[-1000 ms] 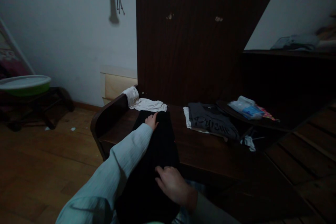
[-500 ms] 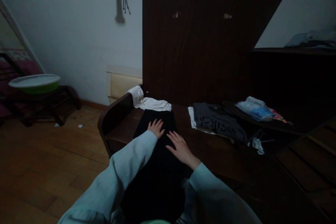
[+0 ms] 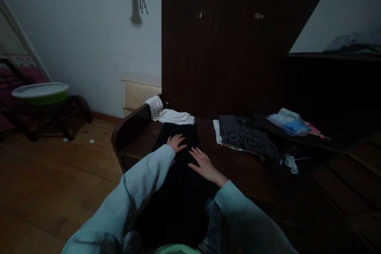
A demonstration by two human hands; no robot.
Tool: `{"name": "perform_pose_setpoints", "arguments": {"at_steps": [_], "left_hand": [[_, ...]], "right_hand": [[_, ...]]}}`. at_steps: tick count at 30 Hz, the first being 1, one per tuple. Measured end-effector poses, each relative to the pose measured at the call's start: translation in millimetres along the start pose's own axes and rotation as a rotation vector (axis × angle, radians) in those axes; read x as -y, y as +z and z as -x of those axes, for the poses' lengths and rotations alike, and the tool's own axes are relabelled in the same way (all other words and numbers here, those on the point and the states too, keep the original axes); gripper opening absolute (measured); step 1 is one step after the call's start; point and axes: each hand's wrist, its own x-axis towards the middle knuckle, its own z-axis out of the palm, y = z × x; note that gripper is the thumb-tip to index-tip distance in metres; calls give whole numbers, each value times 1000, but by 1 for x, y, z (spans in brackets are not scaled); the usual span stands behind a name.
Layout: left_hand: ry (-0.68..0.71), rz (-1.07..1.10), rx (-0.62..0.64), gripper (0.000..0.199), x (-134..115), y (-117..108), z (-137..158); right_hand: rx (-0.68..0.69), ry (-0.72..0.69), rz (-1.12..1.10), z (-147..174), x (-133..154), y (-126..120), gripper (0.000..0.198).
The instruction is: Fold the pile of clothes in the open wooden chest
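A black garment (image 3: pixel 184 190) lies stretched out lengthwise over the dark wooden bench (image 3: pixel 232 170) and down toward me; whether it is trousers I cannot make out. My left hand (image 3: pixel 176 143) rests palm down on it, fingers apart and turned to the right. Just to its right, my right hand (image 3: pixel 205 165) lies flat on the same cloth with spread fingers pointing up and left. Neither hand grips anything. Beyond the garment's far end a crumpled white cloth (image 3: pixel 175 117) lies at the bench's back, partly over its armrest.
Right of the garment lies a folded dark grey shirt (image 3: pixel 248 137) with lettering, white cloth beneath it. A clear plastic packet (image 3: pixel 287 122) sits on a low shelf. At far left a green basin (image 3: pixel 44 97) stands on a dark chair. A tall dark panel (image 3: pixel 223 47) rises behind the bench.
My left hand has shifted slightly left, its fingers now turned more to the right. My right hand stays almost where it was on the black garment.
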Motion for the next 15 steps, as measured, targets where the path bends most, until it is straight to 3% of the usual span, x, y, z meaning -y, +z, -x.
{"name": "perform_pose_setpoints", "arguments": {"at_steps": [2,4,7,9,12,15], "left_hand": [[21,50,-18,40,14,-17,6],[-46,0,-76,40,31,-35,16],[-336,-144,-21,39,56,-57,31],[-473,-175,35,42,67,-65,37],[-523,-102,27,40,72,-65,35],[-516,-1,4,31,67,-62,23]], "right_hand": [[-42,4,-195,-1,-11,-6,42],[-152,63,-383,-5,-23,-14,33],[-366,213,-484,-17,-37,-24,24],[-415,336,-493,-30,-39,-30,18],[-231,517,-616,-50,-35,-34,9],[-71,588,-711,-68,-27,-35,27]]}}
